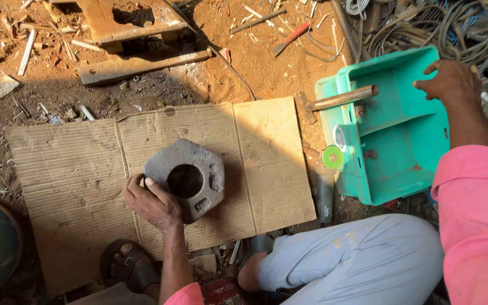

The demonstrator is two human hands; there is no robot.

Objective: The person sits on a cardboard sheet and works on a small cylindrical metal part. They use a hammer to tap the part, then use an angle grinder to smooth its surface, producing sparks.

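**Two hands at work: one on a grey metal block, one on a green crate**

One heavy grey metal block [186, 178], roughly six-sided with a round hole through its middle, lies flat near the centre of the frame on a sheet of brown cardboard [74, 169]. The left hand [151, 203] rests against the block's lower left edge, fingers curled over the rim and thumb along its side, a loose hold rather than a full grasp.

At the upper right of the frame the right hand [450, 82] is spread, fingers open, with the fingertips laid on the upper rim of a turquoise plastic crate [402, 152]; it grips nothing else. The crate sits tilted on the ground just right of the cardboard, its divided inside bare. A rusty metal pipe [343, 99] lies across the crate's upper left corner, and a small green disc [332, 157] sits at its left wall.

Both arms wear pink sleeves; a pale trouser leg [357, 257] fills the lower middle, and a sandalled foot [128, 265] rests on the cardboard's lower edge. Reddish dirt floor [238, 73] surrounds it all. Rusted steel pieces [142, 56] lie at the upper left, a red-handled tool [290, 38] at top centre, and a tangle of cables [470, 28] at the upper right.
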